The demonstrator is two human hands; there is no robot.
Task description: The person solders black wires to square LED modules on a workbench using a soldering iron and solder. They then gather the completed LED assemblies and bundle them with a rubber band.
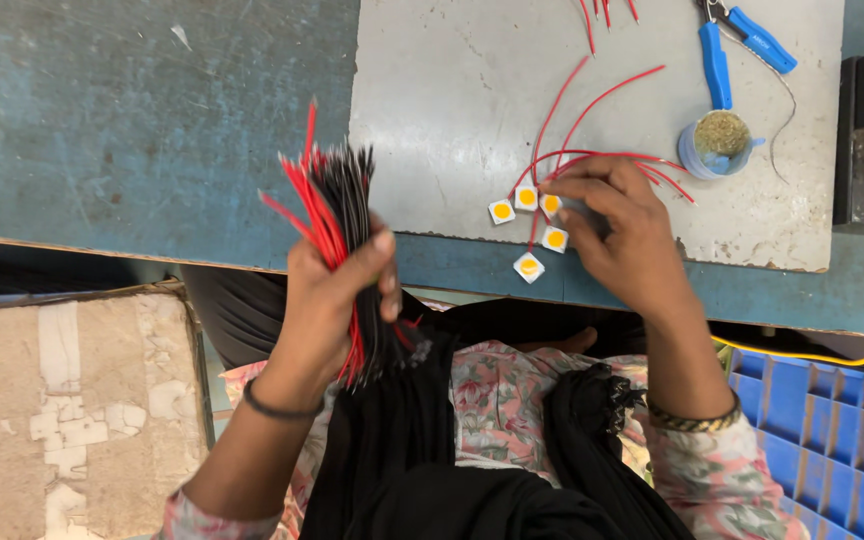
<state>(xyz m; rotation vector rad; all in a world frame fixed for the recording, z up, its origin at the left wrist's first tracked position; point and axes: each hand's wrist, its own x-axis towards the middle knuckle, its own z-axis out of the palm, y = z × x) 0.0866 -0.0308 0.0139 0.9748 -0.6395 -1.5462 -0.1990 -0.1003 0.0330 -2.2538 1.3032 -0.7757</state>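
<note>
My left hand grips a thick bundle of red and black wires, held upright over the blue table edge. My right hand rests on the grey work plate, its fingers on several red wires that fan out from under it. Several small white square chips with yellow centres lie in a cluster just left of that hand, some joined to the red wires.
Blue-handled pliers and a small round tub of brass wool sit at the plate's far right. A blue plastic crate stands at the lower right with a yellow cable over it. A worn cardboard box is at left.
</note>
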